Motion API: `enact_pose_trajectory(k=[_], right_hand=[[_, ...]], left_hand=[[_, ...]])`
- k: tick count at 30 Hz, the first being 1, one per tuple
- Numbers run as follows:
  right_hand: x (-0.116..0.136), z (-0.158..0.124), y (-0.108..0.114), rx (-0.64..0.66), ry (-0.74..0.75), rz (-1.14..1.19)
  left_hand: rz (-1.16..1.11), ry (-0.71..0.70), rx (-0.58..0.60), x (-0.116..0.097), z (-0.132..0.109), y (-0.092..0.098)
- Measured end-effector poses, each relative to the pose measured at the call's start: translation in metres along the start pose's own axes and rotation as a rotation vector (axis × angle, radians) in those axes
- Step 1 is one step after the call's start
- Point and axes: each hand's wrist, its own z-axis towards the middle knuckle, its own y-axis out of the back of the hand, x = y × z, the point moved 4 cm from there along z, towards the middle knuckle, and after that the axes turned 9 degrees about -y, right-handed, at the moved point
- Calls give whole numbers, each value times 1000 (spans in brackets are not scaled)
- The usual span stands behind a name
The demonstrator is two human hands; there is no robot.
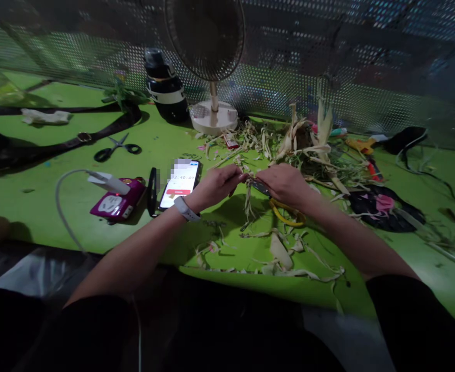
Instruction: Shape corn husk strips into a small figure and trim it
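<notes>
Near the middle of the green table, my left hand [225,183] is closed, its fingertips pinching a thin bundle of dried husk strips [248,201] that hangs down from them. Just right of it, my right hand [285,182] is curled around a yellow-handled tool [289,219] with a dark metal head. The head points toward my left fingers; whether it is scissors or pliers I cannot make out. The fingertips of both hands are close together. Loose husk pieces [280,251] lie on the table below my hands. A pale watch sits on my left wrist.
A large heap of dried husks [300,139] lies behind my hands. To the left are a lit phone [179,185], a purple power socket [119,201] and black scissors [118,148]. A fan [214,116] and dark bottle [169,95] stand at the back beside perforated mesh.
</notes>
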Motion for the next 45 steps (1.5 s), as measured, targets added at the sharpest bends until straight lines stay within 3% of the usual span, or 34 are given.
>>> enact_pose_trajectory(k=[3,7,11,14,18,21,25,26,30,34,40,45], right_hand=[[0,0,-2,-20,-51,-24],[1,-2,-3,-61,-112,-27],[8,-3,-3,-152,-159,-10],[16,-4,-3,-140,-135,27],[13,-4,1,-175,-108,-33],[2,-4,5,-230,-105,-54],[-7,-4,4,-245,-90,-29],[-7,-4,3,-235,-87,-29],[-3,-5,0,-241,-97,-13],[4,-3,2,-216,-121,52],[9,4,8,-232,-200,306],[4,9,13,-174,-292,609]], left_hand=[[146,-108,-56,-6,-2,-4],[424,-234,-10,-10,-4,-11],[504,-105,84,-3,-5,-11],[518,-62,143,-2,-7,-11],[519,-28,24,0,-5,-6],[344,58,-131,13,-2,5],[-107,280,-334,31,-2,17],[-275,341,-326,33,-2,14],[-949,512,-115,17,-6,-20],[-1257,602,-209,2,-11,-34],[-1423,717,-269,2,-12,-33],[-1150,533,-218,4,-10,-26]])
